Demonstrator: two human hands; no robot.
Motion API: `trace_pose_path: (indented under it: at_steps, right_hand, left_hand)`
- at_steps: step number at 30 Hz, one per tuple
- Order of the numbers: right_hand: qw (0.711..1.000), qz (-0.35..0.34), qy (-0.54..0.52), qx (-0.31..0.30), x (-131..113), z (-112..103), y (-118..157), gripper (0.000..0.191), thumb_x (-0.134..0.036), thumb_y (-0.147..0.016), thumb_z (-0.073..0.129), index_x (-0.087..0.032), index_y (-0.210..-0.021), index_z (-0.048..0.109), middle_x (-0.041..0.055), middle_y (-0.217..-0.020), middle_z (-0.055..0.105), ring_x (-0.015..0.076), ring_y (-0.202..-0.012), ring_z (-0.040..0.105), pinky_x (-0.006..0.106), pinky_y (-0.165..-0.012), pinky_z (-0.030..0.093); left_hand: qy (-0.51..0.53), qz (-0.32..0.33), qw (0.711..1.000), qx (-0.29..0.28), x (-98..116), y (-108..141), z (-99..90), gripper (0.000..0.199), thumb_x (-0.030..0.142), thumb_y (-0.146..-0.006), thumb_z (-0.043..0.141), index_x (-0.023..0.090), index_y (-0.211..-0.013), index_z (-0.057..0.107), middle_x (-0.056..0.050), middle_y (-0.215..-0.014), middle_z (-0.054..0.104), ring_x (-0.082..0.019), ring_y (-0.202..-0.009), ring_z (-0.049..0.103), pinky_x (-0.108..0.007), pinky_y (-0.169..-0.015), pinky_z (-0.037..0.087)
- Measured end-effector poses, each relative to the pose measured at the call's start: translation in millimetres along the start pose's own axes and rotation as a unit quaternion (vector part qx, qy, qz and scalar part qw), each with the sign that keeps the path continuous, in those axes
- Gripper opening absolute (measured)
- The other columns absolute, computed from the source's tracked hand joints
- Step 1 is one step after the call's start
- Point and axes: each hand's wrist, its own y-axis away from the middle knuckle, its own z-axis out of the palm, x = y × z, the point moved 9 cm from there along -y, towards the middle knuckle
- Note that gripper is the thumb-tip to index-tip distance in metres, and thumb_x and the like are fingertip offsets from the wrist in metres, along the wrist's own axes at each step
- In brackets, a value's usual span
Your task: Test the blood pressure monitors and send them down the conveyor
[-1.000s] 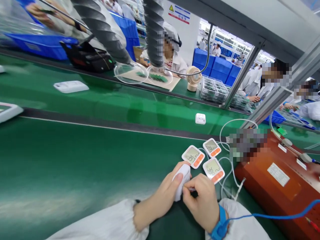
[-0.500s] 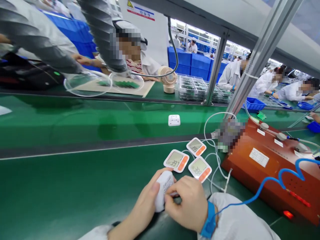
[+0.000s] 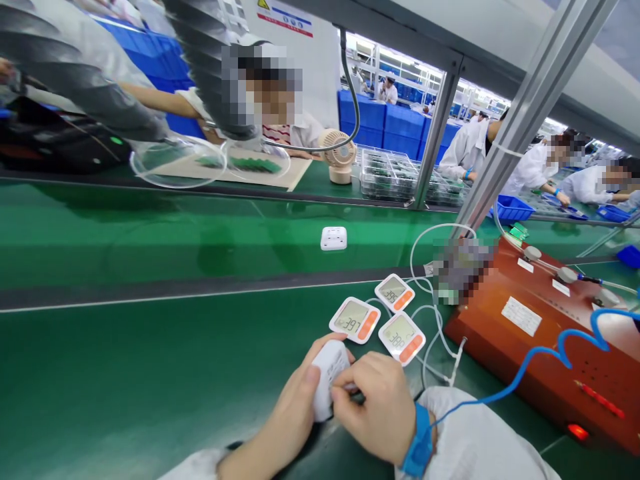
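Observation:
A white plastic monitor (image 3: 330,379), tilted on its side, rests in my left hand (image 3: 295,393), with the thumb across its near face. My right hand (image 3: 377,400) is closed in a pinch at the monitor's right edge; whatever is between the fingertips is hidden. Around its wrist runs a blue strap (image 3: 419,440) with a coiled blue cord. Just beyond my hands lie three similar white monitors with orange buttons and lit number displays: one on the left (image 3: 354,320), one at the back (image 3: 395,293) and one on the right (image 3: 401,338). Thin clear tubes (image 3: 425,310) run near them.
An orange-brown box (image 3: 540,347) with knobs and a red lamp stands at right. Beyond the green bench (image 3: 125,373), a white square piece (image 3: 334,238) lies on the green belt (image 3: 240,233). Farther back are a small fan (image 3: 339,155), clear trays (image 3: 387,175) and co-workers.
The white square piece on the belt has shifted left. Across the belt, a co-worker's arm has moved. My hands keep nearly the same hold on the monitor.

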Motion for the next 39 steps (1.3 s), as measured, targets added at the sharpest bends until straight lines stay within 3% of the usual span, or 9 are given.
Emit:
trace_pose_path:
  at_steps: [7,10,24,28,34,39]
  right_hand:
    - [0.999,0.008,-0.031,-0.006,4,2,0,0.01,-0.015,-0.081,0.053,-0.021,-0.072,0.053,-0.003,-0.068,0.055,0.0131,-0.066,0.052,0.026,-0.063,0.034]
    - [0.998,0.016,-0.053,-0.004,8,3,0,0.009,-0.015,-0.079,0.054,-0.021,-0.072,0.054,-0.0038,-0.066,0.055,0.0121,-0.063,0.052,0.025,-0.062,0.034]
    - [0.999,-0.009,0.01,0.031,0,-3,-2,0.004,-0.02,-0.076,0.051,-0.022,-0.074,0.055,-0.0025,-0.068,0.059,0.0147,-0.065,0.057,0.028,-0.063,0.037]
    - [0.999,0.0,0.048,0.009,3,1,0,0.001,-0.022,-0.074,0.053,-0.022,-0.073,0.054,-0.0012,-0.068,0.059,0.0159,-0.064,0.058,0.029,-0.062,0.04]
    - [0.999,0.003,0.042,-0.014,9,9,-1,0.005,-0.018,-0.076,0.057,-0.022,-0.074,0.057,-0.0027,-0.067,0.062,0.0148,-0.066,0.061,0.026,-0.064,0.043]
    - [1.0,0.004,0.003,-0.013,6,3,3,0.01,-0.015,-0.083,0.053,-0.021,-0.077,0.059,-0.0009,-0.072,0.063,0.0158,-0.07,0.06,0.027,-0.067,0.041]
  left_hand:
    - [-0.164,0.026,0.985,0.042,28,3,-3.0,0.063,0.073,-0.09,0.034,0.018,-0.111,0.055,-0.006,-0.088,0.07,-0.022,-0.077,0.066,-0.032,-0.075,0.054]
    - [-0.199,0.035,0.979,0.035,35,5,-1.3,0.059,0.069,-0.092,0.034,0.018,-0.111,0.056,-0.005,-0.088,0.07,-0.02,-0.075,0.065,-0.03,-0.073,0.053]
    - [-0.066,-0.042,0.995,0.066,7,2,-10.3,0.071,0.078,-0.078,0.048,0.017,-0.114,0.055,-0.008,-0.091,0.071,-0.025,-0.082,0.068,-0.032,-0.078,0.056]
    - [-0.049,-0.059,0.994,0.075,2,4,-13.2,0.071,0.079,-0.076,0.05,0.017,-0.112,0.055,-0.008,-0.091,0.07,-0.026,-0.084,0.068,-0.033,-0.078,0.057]
    - [-0.017,-0.047,0.995,0.086,-7,0,-18.6,0.065,0.075,-0.08,0.05,0.019,-0.111,0.055,-0.006,-0.09,0.07,-0.025,-0.082,0.066,-0.034,-0.079,0.056]
    - [-0.015,-0.017,0.998,0.065,1,3,-6.8,0.063,0.073,-0.086,0.046,0.017,-0.114,0.053,-0.006,-0.089,0.067,-0.022,-0.08,0.063,-0.033,-0.077,0.053]
